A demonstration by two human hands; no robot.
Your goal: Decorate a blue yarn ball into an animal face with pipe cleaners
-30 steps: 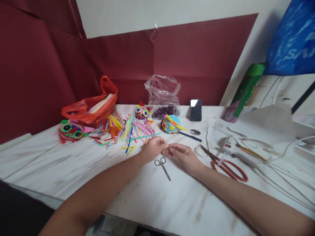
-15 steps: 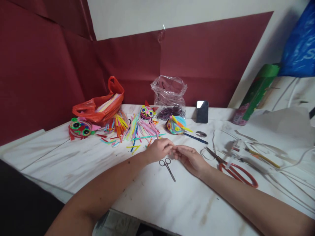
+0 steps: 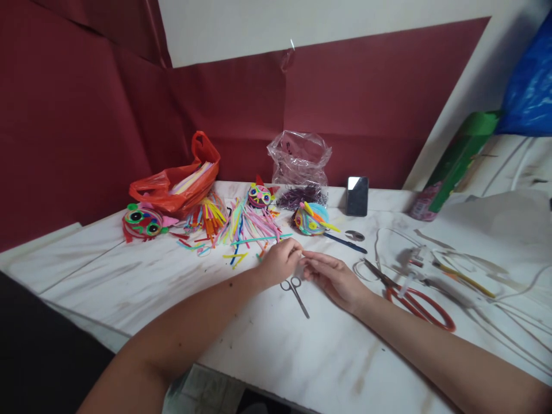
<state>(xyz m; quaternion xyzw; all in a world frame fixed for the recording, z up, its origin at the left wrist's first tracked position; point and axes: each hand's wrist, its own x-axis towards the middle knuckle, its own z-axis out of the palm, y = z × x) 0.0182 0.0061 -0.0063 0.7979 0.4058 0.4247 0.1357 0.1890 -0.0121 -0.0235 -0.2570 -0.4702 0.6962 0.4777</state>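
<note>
My left hand (image 3: 281, 261) and my right hand (image 3: 334, 279) meet over the middle of the table, fingertips touching. Both are pinched closed; whatever lies between the fingers is hidden or too small to name. Just below them, small metal scissors (image 3: 297, 299) lie on the marble-patterned top. Beyond my left hand spreads a heap of colourful pipe cleaners (image 3: 248, 227), with short cut bits nearer to me. Past my right hand sits a round figure wound from coloured pipe cleaners (image 3: 311, 219), and pliers with dark handles (image 3: 345, 242) lie beside it.
Large red-handled scissors (image 3: 418, 307), a glue gun (image 3: 416, 259) and loose cables lie at the right. A red plastic bag (image 3: 172, 187), a green-eyed figure (image 3: 142, 223), another figure (image 3: 260, 195), a clear bag (image 3: 299, 167) and a phone (image 3: 357, 196) stand along the back.
My hands stay together, with the right fingers shifting slightly against the left. The whole view has turned a little, so the table things appear slightly farther right.
</note>
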